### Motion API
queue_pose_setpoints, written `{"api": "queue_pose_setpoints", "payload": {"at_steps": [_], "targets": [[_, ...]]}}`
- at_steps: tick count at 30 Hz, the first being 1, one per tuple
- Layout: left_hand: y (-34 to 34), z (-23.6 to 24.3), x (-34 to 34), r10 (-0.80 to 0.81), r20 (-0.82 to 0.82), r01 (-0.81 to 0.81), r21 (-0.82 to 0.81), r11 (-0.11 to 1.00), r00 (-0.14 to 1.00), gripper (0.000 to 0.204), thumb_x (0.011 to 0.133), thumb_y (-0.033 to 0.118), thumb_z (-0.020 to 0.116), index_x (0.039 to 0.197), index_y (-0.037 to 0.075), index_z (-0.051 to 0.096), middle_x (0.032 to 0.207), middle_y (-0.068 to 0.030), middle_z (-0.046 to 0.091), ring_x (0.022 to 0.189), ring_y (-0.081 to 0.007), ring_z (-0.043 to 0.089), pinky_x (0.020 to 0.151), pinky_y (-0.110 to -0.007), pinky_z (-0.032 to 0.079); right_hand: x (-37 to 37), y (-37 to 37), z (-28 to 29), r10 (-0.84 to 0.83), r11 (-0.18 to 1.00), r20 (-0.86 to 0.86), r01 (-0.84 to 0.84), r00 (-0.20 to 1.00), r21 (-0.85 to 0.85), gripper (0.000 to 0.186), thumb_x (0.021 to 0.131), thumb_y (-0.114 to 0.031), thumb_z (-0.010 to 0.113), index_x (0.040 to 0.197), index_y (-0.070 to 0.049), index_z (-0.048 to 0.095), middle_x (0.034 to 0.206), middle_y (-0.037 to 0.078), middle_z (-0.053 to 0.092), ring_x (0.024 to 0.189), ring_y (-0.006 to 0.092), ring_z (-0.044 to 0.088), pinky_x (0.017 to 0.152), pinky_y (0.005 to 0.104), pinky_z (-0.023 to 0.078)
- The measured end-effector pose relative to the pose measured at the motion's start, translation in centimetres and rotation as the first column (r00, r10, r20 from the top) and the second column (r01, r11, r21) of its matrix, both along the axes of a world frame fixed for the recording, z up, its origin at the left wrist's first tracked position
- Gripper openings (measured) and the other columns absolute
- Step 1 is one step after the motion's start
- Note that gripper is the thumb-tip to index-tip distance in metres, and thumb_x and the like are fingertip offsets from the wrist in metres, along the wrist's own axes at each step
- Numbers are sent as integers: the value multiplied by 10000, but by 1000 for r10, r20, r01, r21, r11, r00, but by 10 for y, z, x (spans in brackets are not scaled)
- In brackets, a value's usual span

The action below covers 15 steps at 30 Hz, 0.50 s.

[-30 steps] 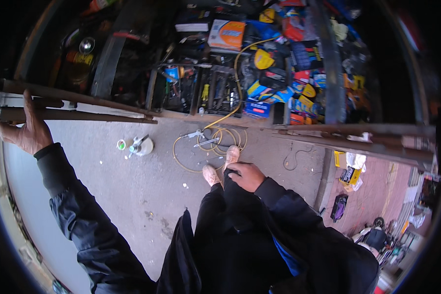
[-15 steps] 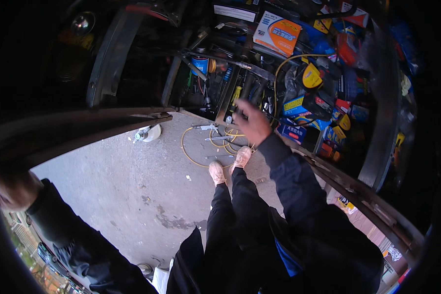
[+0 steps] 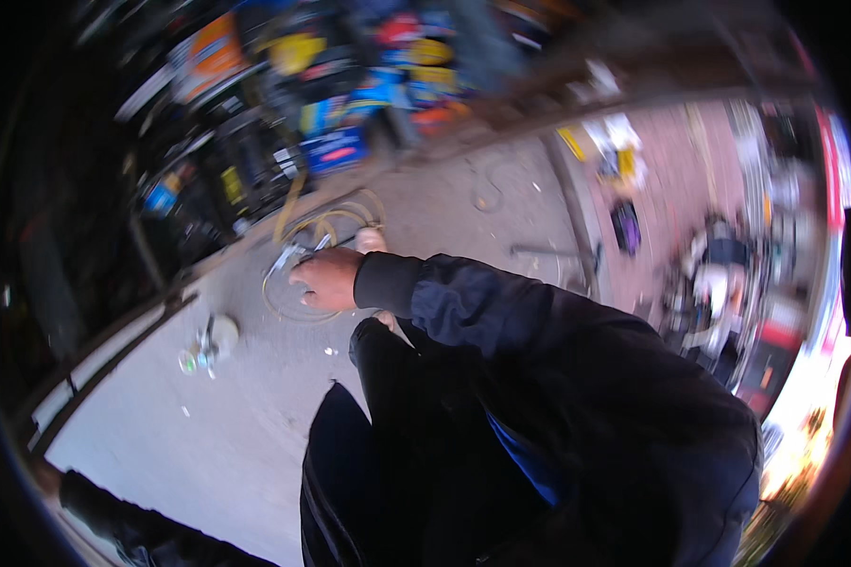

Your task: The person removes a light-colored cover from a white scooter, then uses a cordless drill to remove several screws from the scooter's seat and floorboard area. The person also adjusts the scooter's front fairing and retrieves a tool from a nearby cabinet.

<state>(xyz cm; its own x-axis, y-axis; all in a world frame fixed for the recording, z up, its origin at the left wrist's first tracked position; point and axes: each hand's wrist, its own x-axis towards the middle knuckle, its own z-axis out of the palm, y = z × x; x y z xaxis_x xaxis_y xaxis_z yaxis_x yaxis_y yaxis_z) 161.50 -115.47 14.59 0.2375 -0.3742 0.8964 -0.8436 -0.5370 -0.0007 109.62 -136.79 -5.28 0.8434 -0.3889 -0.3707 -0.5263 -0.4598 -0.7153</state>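
My right hand (image 3: 329, 281) hangs in front of me over the grey ground, slightly blurred. Its thumb and fingers are apart and loosely bent, and I see nothing in them. Just beyond it, in the line of sight, lie a coiled yellow hose (image 3: 288, 222) and a silvery air-gun-like tool (image 3: 288, 256). At the lower left rim, my left hand (image 3: 49, 478) is dim and close to a brown metal edge; its fingers cannot be made out.
Shelving with packets, a blue box (image 3: 334, 148) and tools stands at upper left. A pale round container (image 3: 223, 336) is on the ground at left. At right lie a dark purple item (image 3: 624, 227) on reddish paving and a metal bar (image 3: 548, 251).
My view has swung right, bringing the reddish paving into sight. My right hand has gone from the shelf's front edge to over the ground. My left hand sits lower at the rim.
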Motion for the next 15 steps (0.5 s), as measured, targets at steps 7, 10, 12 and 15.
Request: {"api": "queue_pose_setpoints", "payload": {"at_steps": [7,10,12,15], "targets": [[-3,-170,-246,-221,-643,384,123,915,734,346,916,140,784,1235,19,729,1186,-76,748,1039,-188,714,862,-325,587,-342,127,18,-818,570,-42,799,573,-191,242,837,-243,688,977,-51,729,926,237,739,933,466,706,825,549,572],[7,-223,-364,-90,-868,576,243,780,488,345,910,132,785,1230,17,730,1177,-72,750,1030,-182,714,853,-317,585,-454,217,9,-953,301,-98,932,286,-201,237,823,-251,699,945,-53,746,906,248,735,920,461,718,808,550,575],[3,-241,-458,95,-961,767,266,584,261,344,907,127,785,1227,15,731,1170,-69,750,1024,-177,714,847,-311,585,-518,272,-8,-982,178,-104,960,158,-218,248,829,-260,696,944,-47,746,912,253,735,923,462,719,812,550,575],[-12,-263,-614,283,-959,969,97,225,31,343,901,119,785,1222,13,732,1161,-64,752,1015,-171,714,838,-303,583,-587,352,-44,-976,-55,-203,991,-80,-122,281,853,-286,680,936,-24,741,918,264,734,928,473,715,830,554,571]]}}
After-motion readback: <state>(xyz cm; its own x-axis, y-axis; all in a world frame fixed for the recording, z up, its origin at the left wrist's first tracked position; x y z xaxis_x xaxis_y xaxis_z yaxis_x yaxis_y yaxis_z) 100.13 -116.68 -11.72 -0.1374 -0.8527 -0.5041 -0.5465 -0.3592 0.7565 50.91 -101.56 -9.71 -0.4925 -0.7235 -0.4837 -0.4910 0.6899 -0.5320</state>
